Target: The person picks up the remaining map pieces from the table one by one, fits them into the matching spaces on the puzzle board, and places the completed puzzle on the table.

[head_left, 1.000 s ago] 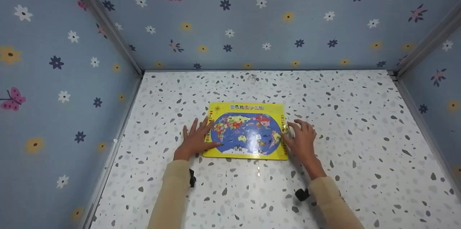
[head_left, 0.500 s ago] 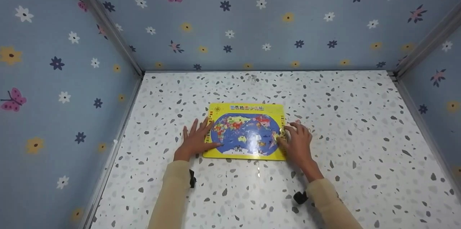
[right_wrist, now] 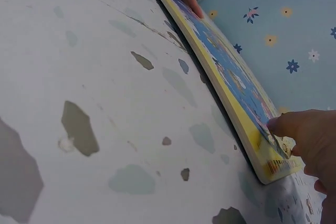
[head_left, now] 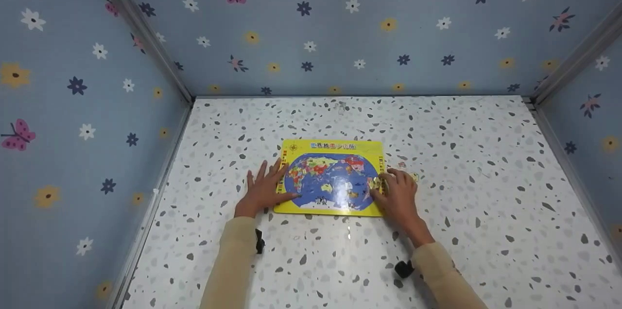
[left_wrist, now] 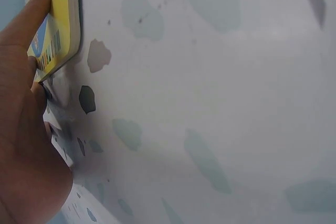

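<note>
A yellow-framed world map jigsaw puzzle (head_left: 371, 146) lies flat on the speckled table. My left hand (head_left: 262, 191) rests on its left edge, fingers spread and thumb laid over the map; the left wrist view shows this thumb (left_wrist: 32, 14) on the board. At the right edge my right hand (head_left: 401, 198) has its thumb and fingers bent together over the map's lower right part. In the right wrist view they pinch a small puzzle piece (right_wrist: 279, 146), tilted up from the board. Fingers hide part of this piece.
Two small loose pieces lie on the table (head_left: 486, 192) just beyond the right hand: a pinkish one (head_left: 401, 164) and a yellowish one (head_left: 414, 177). Blue flowered panels (head_left: 330, 32) wall in the back and both sides.
My right hand has shifted left and slightly down over the map's right edge, bringing the loose pieces behind it into sight. My left hand and the board stay nearly still.
</note>
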Motion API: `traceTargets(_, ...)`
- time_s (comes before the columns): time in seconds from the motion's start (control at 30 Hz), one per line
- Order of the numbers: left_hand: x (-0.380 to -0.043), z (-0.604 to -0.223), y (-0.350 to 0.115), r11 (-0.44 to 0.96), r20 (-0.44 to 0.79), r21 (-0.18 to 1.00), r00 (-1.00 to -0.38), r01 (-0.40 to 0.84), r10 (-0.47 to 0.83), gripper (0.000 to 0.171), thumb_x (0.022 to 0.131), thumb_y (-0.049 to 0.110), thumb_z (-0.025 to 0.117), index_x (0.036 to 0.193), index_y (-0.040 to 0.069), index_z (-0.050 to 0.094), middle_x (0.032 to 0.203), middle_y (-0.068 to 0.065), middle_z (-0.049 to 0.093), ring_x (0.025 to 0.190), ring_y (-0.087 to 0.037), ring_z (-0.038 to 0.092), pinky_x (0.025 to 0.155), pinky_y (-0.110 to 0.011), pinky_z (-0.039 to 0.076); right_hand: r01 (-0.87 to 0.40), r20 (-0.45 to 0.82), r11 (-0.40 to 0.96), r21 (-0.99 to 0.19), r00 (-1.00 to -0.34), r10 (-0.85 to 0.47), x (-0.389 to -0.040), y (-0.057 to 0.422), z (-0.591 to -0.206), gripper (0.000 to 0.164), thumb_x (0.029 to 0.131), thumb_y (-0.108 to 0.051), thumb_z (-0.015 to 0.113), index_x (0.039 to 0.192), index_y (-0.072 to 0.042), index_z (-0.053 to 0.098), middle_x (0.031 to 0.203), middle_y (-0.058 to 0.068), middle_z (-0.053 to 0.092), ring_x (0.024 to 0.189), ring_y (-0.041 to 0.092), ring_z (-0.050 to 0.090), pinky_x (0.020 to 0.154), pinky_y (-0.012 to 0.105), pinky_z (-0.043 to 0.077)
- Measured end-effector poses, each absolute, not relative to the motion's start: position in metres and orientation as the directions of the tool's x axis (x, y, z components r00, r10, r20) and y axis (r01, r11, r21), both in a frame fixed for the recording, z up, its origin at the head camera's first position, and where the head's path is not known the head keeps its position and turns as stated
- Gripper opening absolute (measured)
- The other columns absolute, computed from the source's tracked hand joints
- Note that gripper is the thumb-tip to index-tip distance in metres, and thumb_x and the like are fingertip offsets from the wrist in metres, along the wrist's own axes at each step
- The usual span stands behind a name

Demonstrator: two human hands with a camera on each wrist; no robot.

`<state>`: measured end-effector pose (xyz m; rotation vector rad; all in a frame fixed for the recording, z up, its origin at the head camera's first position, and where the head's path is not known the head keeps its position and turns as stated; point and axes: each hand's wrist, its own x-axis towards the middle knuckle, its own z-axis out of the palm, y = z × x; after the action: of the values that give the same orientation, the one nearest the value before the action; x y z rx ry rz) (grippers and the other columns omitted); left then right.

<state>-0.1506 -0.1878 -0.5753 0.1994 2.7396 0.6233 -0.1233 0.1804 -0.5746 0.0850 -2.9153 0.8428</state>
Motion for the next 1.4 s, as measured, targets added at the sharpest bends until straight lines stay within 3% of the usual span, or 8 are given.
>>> traceTargets(0.53,-0.1536,-0.5768,-0.189,0.901,-0.315,0.431,-0.928,0.047,0.2,0.097,0.074,0.078,0.055,0.152,0.041,0.01,0.161,0.013,-0.004,0.148,-0.025,-0.014,0.113,-0.061,-0.017,-0.081,0.076,0.855,-0.513,-0.996,-0.048,-0.1231,0.1806,-0.5754,0.05,0.086,-0.042,0.069,0.127,-0.015,0.06,0.139,0.008,0.044,0.134,0.032,0.031,0.112,0.054,0.018)
traceTargets(0.9,-0.1526,-0.5721,-0.1891,0.888,-0.283,0.455,-0.933,0.073,0.221,0.098,0.075,0.075,0.059,0.153,0.037,0.014,0.162,0.008,0.001,0.149,-0.028,-0.011,0.112,-0.063,-0.016,-0.148,0.107,0.831,-0.536,-0.988,-0.107,-0.1217,0.183,-0.5756,0.042,0.087,-0.039,0.069,0.124,-0.019,0.063,0.135,0.005,0.047,0.129,0.028,0.032,0.108,0.051,0.021)
traceTargets(1.4,-0.1523,-0.5743,-0.1883,0.891,-0.296,0.449,-0.93,0.064,0.216,0.098,0.074,0.076,0.058,0.153,0.038,0.013,0.162,0.01,0.0,0.149,-0.027,-0.012,0.112,-0.062,-0.016,-0.121,0.063,0.842,-0.525,-0.993,-0.104,-0.1191,0.1831,-0.5739,0.045,0.087,-0.044,0.067,0.127,-0.024,0.062,0.136,0.004,0.048,0.128,0.027,0.034,0.109,0.051,0.023)
